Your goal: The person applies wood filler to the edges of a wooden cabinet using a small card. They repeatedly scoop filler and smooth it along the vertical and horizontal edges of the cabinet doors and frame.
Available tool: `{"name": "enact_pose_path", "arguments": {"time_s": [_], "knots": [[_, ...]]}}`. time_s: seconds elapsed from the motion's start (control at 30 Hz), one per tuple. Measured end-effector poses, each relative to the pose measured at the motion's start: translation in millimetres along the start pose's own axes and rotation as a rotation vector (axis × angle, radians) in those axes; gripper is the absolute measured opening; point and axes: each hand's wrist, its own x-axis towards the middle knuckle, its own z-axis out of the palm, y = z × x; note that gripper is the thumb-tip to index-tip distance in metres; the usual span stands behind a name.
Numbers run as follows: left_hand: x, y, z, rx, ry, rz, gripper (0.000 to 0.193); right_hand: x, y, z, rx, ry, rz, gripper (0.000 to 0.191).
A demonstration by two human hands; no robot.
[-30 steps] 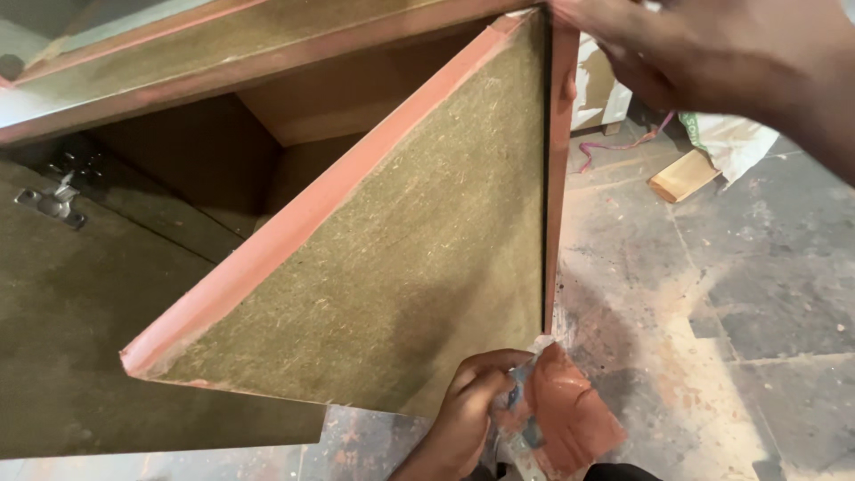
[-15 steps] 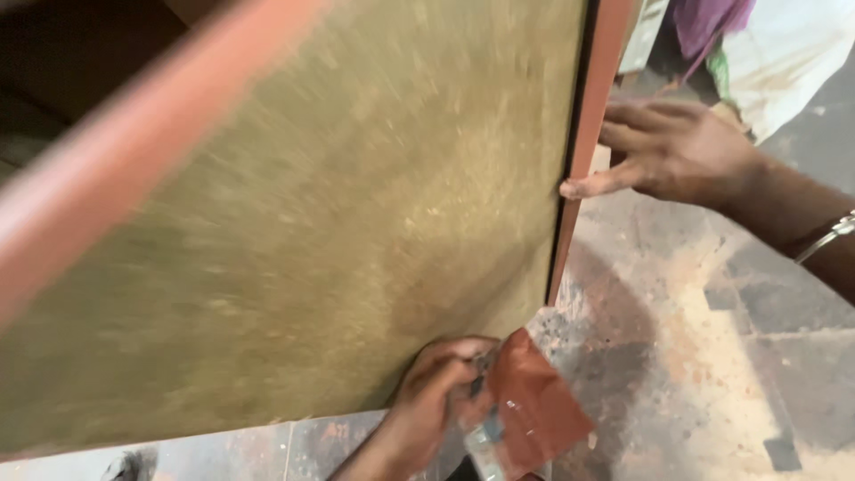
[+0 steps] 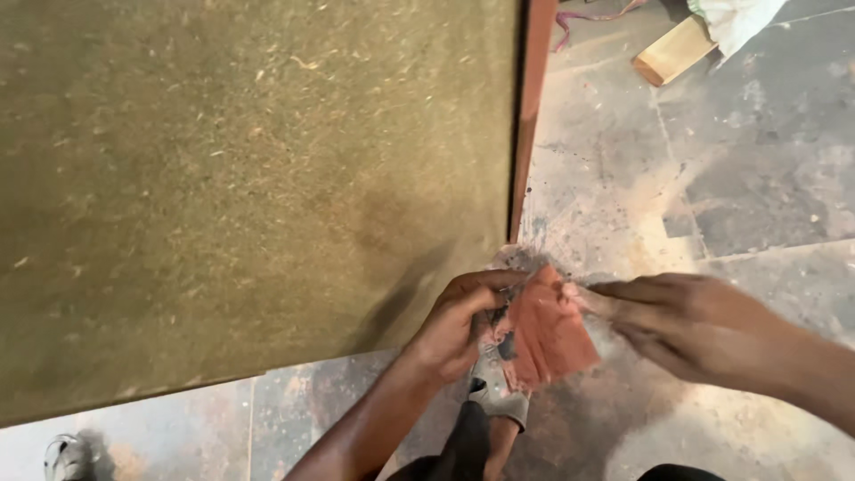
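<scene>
A large olive-brown board panel (image 3: 232,169) with a reddish-brown painted edge (image 3: 533,107) fills the upper left of the head view. Just below its lower right corner, my left hand (image 3: 459,325) grips a worn reddish sheet of sandpaper (image 3: 545,334) by its left side. My right hand (image 3: 686,325) reaches in from the right, blurred, and its fingertips touch the sheet's upper right edge. Whether those fingers pinch the paper is unclear.
Grey stone floor tiles dusted with reddish powder (image 3: 641,205) lie under the hands. A pale wooden block (image 3: 674,52) and a white cloth (image 3: 735,20) rest at the top right. A shoe (image 3: 67,456) shows at the bottom left.
The view has closed in on the panel. My right hand left the painted edge and came down to the sandpaper. My left hand still holds the sheet near the panel's corner.
</scene>
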Motion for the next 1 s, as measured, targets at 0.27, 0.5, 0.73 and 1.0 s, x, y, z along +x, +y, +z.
{"name": "enact_pose_path", "arguments": {"time_s": [0.27, 0.5, 0.73, 1.0], "knots": [[15, -12, -3, 0.807, -0.135, 0.099, 0.041, -18, -10, -2, 0.001, 0.101, 0.035, 0.045], [28, -30, -20, 0.443, 0.119, 0.162, 0.032, 1, -24, -5, 0.512, -0.484, 0.364, 0.069], [24, -18, -19, -0.008, 0.172, 0.143, 0.041, 41, 21, -57, 0.511, 0.201, -0.09, 0.076], [11, -25, -21, 0.001, 0.099, 0.163, 0.041, 161, 68, -105, -0.712, 0.934, -0.265, 0.068]]}}
